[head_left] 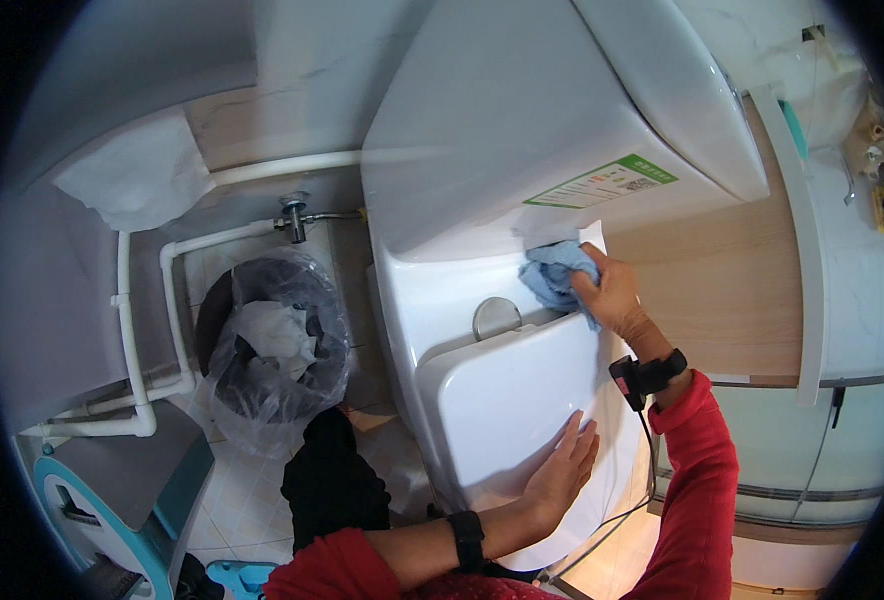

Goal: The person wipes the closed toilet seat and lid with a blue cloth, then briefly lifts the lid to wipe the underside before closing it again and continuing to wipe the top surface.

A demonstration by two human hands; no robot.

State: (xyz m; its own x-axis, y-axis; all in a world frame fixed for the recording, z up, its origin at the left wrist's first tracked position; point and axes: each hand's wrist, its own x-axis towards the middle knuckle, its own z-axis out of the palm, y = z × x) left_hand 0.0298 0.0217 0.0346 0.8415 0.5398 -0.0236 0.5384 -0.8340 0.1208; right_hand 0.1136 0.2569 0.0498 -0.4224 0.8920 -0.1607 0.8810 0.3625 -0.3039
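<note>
A white toilet with its lid down fills the middle of the head view. My right hand is closed around a crumpled blue cloth, pressed to the ledge behind the lid, close to the tank. Part of the cloth is hidden under my fingers. My left hand rests flat on the lid with its fingers stretched out and nothing in it. Between the lid and the tank sits a round silvery disc. A green and white label is stuck on the tank's front.
Left of the toilet stands a waste bin lined with a clear bag, used paper inside. White pipes and a metal valve run along the wall. A grey and teal step stool is at lower left. A wooden cabinet side borders the right.
</note>
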